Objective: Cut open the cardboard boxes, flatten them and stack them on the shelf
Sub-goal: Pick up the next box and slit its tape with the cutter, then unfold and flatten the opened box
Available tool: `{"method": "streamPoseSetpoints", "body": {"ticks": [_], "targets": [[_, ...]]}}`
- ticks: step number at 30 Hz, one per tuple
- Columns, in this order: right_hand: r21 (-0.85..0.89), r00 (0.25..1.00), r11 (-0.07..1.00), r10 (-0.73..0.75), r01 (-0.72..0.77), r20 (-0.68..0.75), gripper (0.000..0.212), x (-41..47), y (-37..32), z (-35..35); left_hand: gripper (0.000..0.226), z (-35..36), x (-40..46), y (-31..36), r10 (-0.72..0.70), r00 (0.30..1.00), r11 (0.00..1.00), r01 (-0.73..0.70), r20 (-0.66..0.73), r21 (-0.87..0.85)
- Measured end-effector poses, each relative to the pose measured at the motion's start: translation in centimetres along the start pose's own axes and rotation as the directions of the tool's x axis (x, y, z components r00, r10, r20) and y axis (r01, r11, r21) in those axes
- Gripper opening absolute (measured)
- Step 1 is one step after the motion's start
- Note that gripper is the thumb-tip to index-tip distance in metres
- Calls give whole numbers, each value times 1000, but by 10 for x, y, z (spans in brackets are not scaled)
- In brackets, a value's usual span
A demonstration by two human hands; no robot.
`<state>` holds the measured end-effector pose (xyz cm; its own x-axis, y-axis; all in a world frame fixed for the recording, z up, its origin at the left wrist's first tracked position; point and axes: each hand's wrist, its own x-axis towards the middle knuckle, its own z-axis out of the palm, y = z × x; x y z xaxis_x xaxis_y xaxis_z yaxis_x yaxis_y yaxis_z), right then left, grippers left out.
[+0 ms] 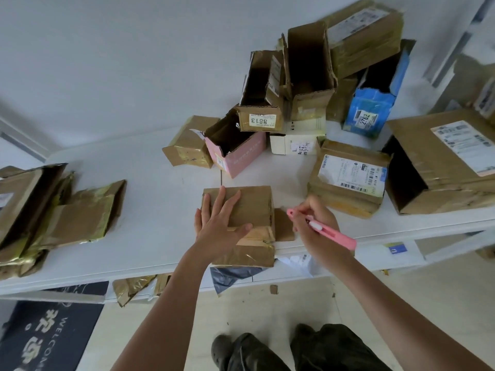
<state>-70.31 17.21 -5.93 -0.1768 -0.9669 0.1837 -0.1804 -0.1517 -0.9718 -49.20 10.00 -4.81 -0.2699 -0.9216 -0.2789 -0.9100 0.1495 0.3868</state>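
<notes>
Two bare hands work over a small brown cardboard box (241, 226) at the front edge of a white shelf (150, 210), seen from the head camera looking down; the left hand (218, 226) lies flat on the box top with straight, spread fingers, likely to pin it while it is cut; the right hand (314, 223), just to the right of the box, is curled round a pink utility knife (325, 231), its tip pointing toward the box's open side flap; the blade is too small to make out. Beyond both hands sits a heap of unflattened boxes (294, 103), several open and tipped on each other, among them a pink box (237, 153) and a blue box (371, 113). Far to the left of the left hand lies a stack of flattened cardboard (53, 212), probably the finished pile; the sorting looks less than half done. Behind the shelf is a plain white wall (107, 49); below, a pale floor (294, 309), a dark welcome mat (48, 336) and the person's dark trousers and shoes.
</notes>
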Motion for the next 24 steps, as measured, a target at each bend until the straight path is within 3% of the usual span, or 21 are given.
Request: {"method": "streamPoseSetpoints", "body": {"ticks": [3,5,7,9,15,18,20,22,24], "targets": [[-265,945,954,-210,141,-251,13,38,-3,-38,76,-1,-1,0,1,1000,1000,0,0,8],[-622,921,771,-329,134,-210,7,65,4,-68,75,-1,-1,1,1,1000,1000,-1,-1,19],[-843,978,534,-130,-69,-163,25,85,15,-90,75,-1,-1,2,-1,1000,1000,1,-2,18],[-898,967,357,81,-256,-243,33,96,19,-99,74,-1,0,2,-3,1000,1000,3,-4,13],[-912,937,235,181,-335,-298,38,99,10,-94,66,3,2,-1,-15,999,999,14,-28,-35],[-907,970,344,69,-244,-235,48,91,-7,-75,53,7,3,-3,-5,996,996,-3,-89,-93],[-846,998,532,-10,-41,-54,40,87,-17,-49,51,8,3,-6,27,991,997,-35,-128,-64],[-669,980,731,3,133,198,37,85,-25,-17,48,5,1,-10,66,986,995,-77,-155,-61],[-487,921,861,58,149,385,38,79,-27,15,41,-1,-2,-18,95,981,984,-118,-169,-131]]}}
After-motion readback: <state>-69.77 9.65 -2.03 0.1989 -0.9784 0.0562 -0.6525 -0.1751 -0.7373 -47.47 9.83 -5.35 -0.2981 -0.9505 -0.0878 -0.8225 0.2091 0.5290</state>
